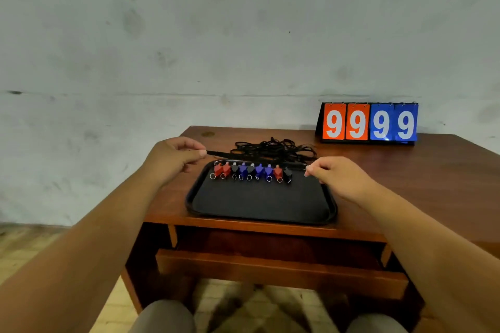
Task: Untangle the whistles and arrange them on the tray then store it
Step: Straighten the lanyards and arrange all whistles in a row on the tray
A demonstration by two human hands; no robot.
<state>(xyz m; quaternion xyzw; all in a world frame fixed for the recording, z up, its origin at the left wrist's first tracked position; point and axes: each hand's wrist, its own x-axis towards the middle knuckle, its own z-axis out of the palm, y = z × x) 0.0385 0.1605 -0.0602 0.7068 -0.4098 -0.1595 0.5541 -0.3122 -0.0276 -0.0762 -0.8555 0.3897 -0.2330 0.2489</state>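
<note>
A black tray (259,205) lies on the wooden table near its front edge. Several whistles (250,171), red, blue and black, stand in a row along the tray's far side, each with a metal ring. Behind the tray lies a pile of black lanyard cords (273,147). My left hand (173,155) pinches one end of a black cord (219,154) at the tray's far left corner. My right hand (332,174) pinches a cord end at the tray's right edge. The cord seems to run between both hands above the whistles.
A flip scoreboard (369,123) showing 9 9 9 9 stands at the table's back right against the wall. A drawer (270,267) below the tabletop stands pulled out toward me. My knees show at the bottom edge.
</note>
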